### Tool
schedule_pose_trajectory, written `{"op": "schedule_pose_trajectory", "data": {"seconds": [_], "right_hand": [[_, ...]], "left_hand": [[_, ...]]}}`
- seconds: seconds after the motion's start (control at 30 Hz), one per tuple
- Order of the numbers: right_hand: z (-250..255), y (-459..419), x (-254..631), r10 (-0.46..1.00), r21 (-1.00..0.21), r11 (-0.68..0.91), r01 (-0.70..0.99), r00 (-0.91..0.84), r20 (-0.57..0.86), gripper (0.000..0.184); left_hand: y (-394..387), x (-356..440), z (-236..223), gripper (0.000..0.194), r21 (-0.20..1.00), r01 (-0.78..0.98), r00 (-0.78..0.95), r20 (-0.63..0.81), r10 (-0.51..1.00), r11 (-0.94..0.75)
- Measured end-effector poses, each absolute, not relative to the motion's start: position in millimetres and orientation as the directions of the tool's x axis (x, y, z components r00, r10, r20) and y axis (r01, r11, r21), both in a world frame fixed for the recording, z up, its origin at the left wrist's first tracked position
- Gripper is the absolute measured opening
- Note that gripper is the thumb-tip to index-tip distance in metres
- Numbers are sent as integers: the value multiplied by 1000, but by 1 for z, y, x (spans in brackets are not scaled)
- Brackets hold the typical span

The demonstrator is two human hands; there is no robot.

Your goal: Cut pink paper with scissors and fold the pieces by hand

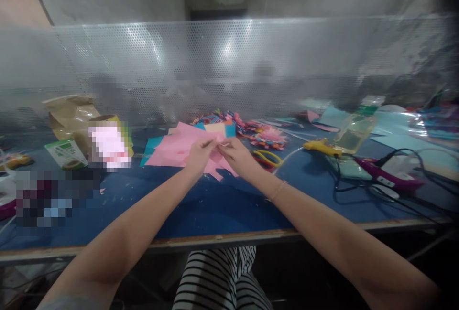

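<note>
Close together above the blue table, my left hand (200, 154) and my right hand (235, 155) pinch a small pink paper piece (218, 139) between their fingertips. Its exact shape is blurred and partly hidden by the fingers. Under and behind the hands lie pink paper sheets (168, 151), some with cut edges, over a blue sheet (153, 146). Just right of my right hand rest yellow-handled scissors (269, 158). Behind the sheets is a pile of colourful cut-paper pieces (267, 137), mostly pink, orange and blue.
A yellow-nozzled purple glue gun (392, 176) with black cords lies at right, beside a clear bottle (355, 131) of yellowish liquid. Pale blue sheets (401, 150) spread behind. At left stand a brown paper bag (71, 119) and a green-white packet (66, 154). A perforated metal screen (201, 52) backs the table.
</note>
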State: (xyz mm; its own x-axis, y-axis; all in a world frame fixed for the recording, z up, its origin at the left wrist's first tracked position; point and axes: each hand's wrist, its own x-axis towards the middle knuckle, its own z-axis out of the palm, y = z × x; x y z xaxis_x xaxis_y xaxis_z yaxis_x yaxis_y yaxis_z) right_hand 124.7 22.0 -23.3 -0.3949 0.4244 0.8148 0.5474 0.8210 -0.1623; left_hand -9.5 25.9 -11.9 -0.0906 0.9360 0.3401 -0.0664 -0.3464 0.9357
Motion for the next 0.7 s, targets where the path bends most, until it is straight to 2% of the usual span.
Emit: {"op": "schedule_pose_trajectory", "data": {"seconds": [0.1,0.23,0.37,0.47,0.7], "right_hand": [[-22,22,125,498,-301,802,516,-299,814,21],[-18,23,127,706,-615,678,403,-124,697,16],[-18,26,128,825,-814,565,138,-84,559,35],[-19,27,129,863,-871,491,12,-144,484,43],[-15,24,131,868,-896,408,-174,-230,440,40]], "left_hand": [[26,-9,-12,23,915,-93,40,396,917,-391],[24,-9,-11,29,911,-60,153,412,898,-407],[22,-8,-9,34,892,12,152,445,883,-452],[21,-7,-7,33,882,58,137,456,879,-467],[17,-6,-2,27,876,-2,97,481,871,-483]]}}
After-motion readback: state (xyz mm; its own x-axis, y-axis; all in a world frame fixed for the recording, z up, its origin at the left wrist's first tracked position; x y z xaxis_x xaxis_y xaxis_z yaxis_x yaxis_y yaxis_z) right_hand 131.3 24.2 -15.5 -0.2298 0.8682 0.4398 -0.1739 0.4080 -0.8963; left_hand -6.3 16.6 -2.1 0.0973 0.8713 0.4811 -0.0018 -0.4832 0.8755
